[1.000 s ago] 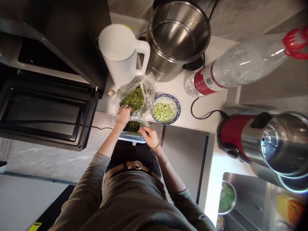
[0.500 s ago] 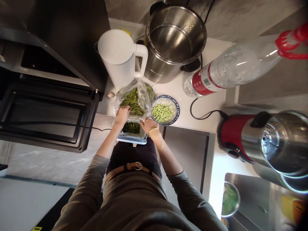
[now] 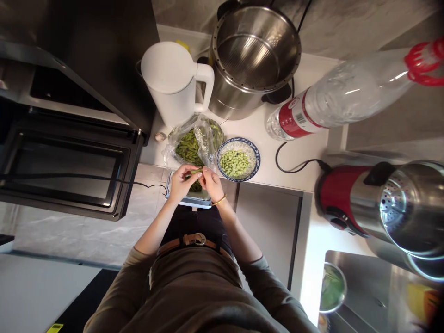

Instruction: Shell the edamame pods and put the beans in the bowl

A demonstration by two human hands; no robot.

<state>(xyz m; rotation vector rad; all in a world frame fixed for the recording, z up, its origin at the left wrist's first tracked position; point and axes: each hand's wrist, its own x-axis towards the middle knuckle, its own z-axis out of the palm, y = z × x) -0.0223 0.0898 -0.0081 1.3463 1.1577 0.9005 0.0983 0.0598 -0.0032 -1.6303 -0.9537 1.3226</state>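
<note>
Between both hands is a green edamame pod (image 3: 196, 171), held level over a drawer-like bin. My left hand (image 3: 182, 181) pinches the pod's left end, and my right hand (image 3: 211, 183) has its fingertips closed on the other end. Beneath them, the bin (image 3: 194, 202) with a pale blue-white rim contains dark green pods, partly covered by my hands. Just beyond lies a clear plastic bag (image 3: 204, 141) of edamame pods (image 3: 187, 147), its mouth open. To the right of the bag sits a blue-and-white bowl (image 3: 257, 163) with shelled light-green beans (image 3: 236, 163).
Behind the bag stand a white pitcher (image 3: 169, 83) and a steel pot with a perforated insert (image 3: 255, 51). At right are a large water bottle (image 3: 298, 115), a red-and-steel appliance (image 3: 343, 199) and a sink (image 3: 367, 282). An open oven door (image 3: 65, 166) juts out at left.
My left hand has come back from the bag with a pod. My right hand has moved left from beside the bowl, and both hands now meet on the pod over the bin.
</note>
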